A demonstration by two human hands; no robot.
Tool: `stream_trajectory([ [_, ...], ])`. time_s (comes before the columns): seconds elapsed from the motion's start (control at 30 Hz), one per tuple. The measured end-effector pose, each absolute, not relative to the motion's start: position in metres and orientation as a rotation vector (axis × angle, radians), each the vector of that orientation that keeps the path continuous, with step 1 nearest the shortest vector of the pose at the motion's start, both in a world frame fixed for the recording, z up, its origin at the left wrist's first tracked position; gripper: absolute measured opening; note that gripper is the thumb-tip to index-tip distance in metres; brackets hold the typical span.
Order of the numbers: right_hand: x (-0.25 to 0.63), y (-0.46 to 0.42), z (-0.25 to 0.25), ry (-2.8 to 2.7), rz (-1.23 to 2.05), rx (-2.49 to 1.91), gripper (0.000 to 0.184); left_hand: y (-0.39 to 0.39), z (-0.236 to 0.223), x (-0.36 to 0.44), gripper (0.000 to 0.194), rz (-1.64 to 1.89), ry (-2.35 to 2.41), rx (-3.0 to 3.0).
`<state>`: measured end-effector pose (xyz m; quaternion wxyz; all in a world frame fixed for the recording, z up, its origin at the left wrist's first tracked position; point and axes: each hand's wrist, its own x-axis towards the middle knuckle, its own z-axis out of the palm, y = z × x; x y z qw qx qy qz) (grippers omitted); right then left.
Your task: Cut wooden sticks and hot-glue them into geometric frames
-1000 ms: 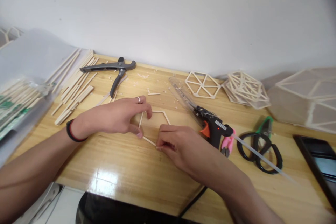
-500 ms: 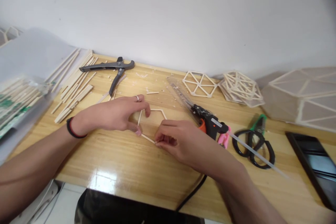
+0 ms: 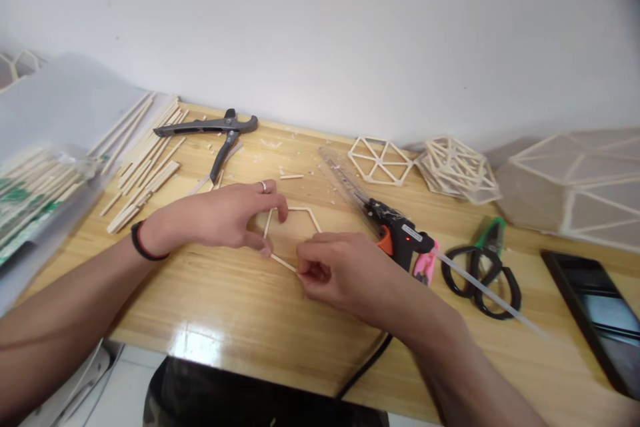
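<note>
A flat frame of thin wooden sticks (image 3: pixel 291 209), roughly a hexagon in outline, lies on the table between my hands. My left hand (image 3: pixel 235 217) holds its left side, thumb at the lower left corner and a curled finger near the upper left one. My right hand (image 3: pixel 340 263) is closed in a pinch at the end of the lower stick. Its fingers hide the frame's right corner, so I cannot see how the sticks meet there. Just right of that hand rests a black glue gun (image 3: pixel 403 237) with an orange trigger and a lit red light.
Cut sticks (image 3: pixel 145 167) and a grey cutter (image 3: pixel 220 130) lie at the left. Behind are a ruler (image 3: pixel 343 173), a finished hexagon (image 3: pixel 380 161) and stacked frames (image 3: pixel 457 167). Black-handled scissors (image 3: pixel 505 293) and a phone (image 3: pixel 595 320) lie right. A cable (image 3: pixel 365 370) crosses the front edge.
The right hand's fingers have closed slightly at the frame's lower corner. Both hands otherwise keep their places; the whole view has shifted a little.
</note>
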<state>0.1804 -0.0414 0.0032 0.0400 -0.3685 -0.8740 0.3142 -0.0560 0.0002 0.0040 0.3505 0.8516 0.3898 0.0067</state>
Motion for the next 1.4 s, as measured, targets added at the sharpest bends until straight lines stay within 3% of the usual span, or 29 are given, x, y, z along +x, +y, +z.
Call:
stream_trajectory([
  [0.23,0.197,-0.03,0.011,-2.577,1.102,-0.99,0.014,0.001,0.004,-0.056,0.037,0.017,1.009,2.193],
  [0.43,0.211,-0.026,0.027,-2.062,0.741,-1.411,0.015,-0.001,0.006,-0.056,0.039,0.015,1.047,2.17],
  [0.83,0.207,-0.02,0.016,-2.393,0.929,-1.649,0.014,-0.001,0.008,-0.055,0.038,0.02,1.06,2.158],
  [1.4,0.196,-0.025,0.014,-2.405,0.922,-1.661,0.022,-0.001,0.004,-0.057,0.042,0.039,1.05,2.179],
])
